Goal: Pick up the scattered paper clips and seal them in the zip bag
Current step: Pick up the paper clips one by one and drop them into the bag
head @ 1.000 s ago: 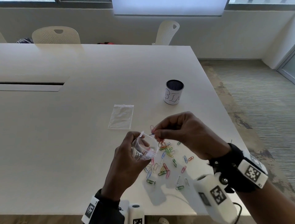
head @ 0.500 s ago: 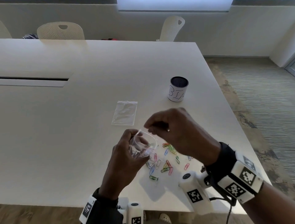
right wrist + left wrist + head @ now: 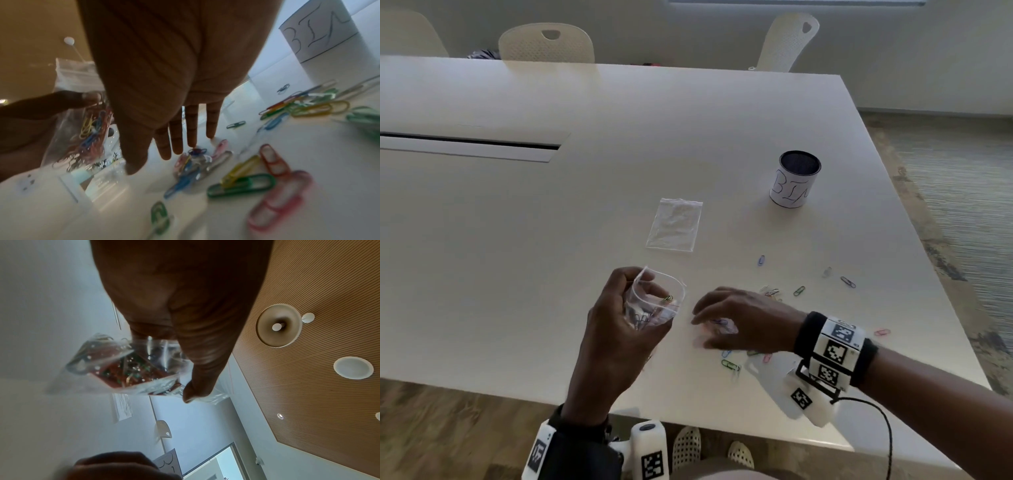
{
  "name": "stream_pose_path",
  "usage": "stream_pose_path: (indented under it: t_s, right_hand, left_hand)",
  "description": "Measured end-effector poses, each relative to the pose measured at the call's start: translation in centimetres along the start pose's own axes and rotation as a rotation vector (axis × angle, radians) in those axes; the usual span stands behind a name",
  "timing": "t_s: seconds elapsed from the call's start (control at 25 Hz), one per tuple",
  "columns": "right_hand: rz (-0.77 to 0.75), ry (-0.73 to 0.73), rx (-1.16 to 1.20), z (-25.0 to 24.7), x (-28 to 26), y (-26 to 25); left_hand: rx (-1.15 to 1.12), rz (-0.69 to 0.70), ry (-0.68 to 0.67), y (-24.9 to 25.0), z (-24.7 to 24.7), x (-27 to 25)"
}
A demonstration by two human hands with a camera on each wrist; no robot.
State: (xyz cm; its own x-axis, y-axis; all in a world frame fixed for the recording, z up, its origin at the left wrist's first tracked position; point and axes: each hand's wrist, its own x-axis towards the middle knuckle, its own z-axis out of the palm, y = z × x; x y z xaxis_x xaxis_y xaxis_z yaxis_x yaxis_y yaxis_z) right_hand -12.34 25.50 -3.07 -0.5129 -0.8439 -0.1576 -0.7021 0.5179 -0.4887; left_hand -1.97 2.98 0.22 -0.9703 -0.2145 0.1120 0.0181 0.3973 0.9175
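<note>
A: We start at the left hand [image 3: 619, 329]: what do we see it doing?

B: We see its fingers curled round a clear zip bag [image 3: 654, 301], held above the white table [image 3: 517, 274] with its mouth open and upward. In the left wrist view the thumb [image 3: 203, 369] presses on the plastic, and a tangle of coloured clips [image 3: 131, 371] lies in the bottom of the bag.

A: And the right hand [image 3: 743, 322]?

B: We find it low over the table just right of the bag, palm down, fingers spread and nearly straight. From the right wrist view the fingertips [image 3: 192, 142] reach down onto a small cluster of clips [image 3: 195, 160]; it grips nothing that we can make out, and the head view is blurred there.

A: Where are the rest of the paper clips?

B: We count loose paper clips [image 3: 799, 290] scattered on the table around and beyond the right hand: a green one [image 3: 730, 364] near the table's front edge, a pink one [image 3: 882, 332] past the wrist, a blue one [image 3: 761, 260] farther out.

A: Anything beyond that?

B: A second flat bag [image 3: 674, 224] lies on the table behind the hands, and a cup marked "BIN" [image 3: 794, 179] stands upright farther back on the right. Chairs [image 3: 546, 42] stand at the far edge.
</note>
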Motion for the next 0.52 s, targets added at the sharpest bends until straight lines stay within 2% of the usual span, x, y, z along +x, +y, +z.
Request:
stream_pose_path:
  t_s: [0.12, 0.28, 0.44, 0.52]
  right_hand:
    - [-0.092, -0.1, -0.073, 0.7, -1.1, 0.3]
    - [-0.158, -0.06, -0.073, 1.5, -2.6, 1.2]
    - [-0.098, 0.056, -0.091, 1.1, -3.4, 1.4]
    - [-0.061, 0.028, -0.083, 1.2, -3.3, 0.9]
  left_hand:
    - [0.008, -0.003, 0.005, -0.2, 0.0, -0.4]
    - [-0.016, 0.007, -0.006, -0.6, 0.5, -0.5]
    - [-0.026, 0.015, -0.026, -0.5, 0.9, -0.4]
    - [-0.032, 0.023, -0.032, -0.4, 1.1, -0.2]
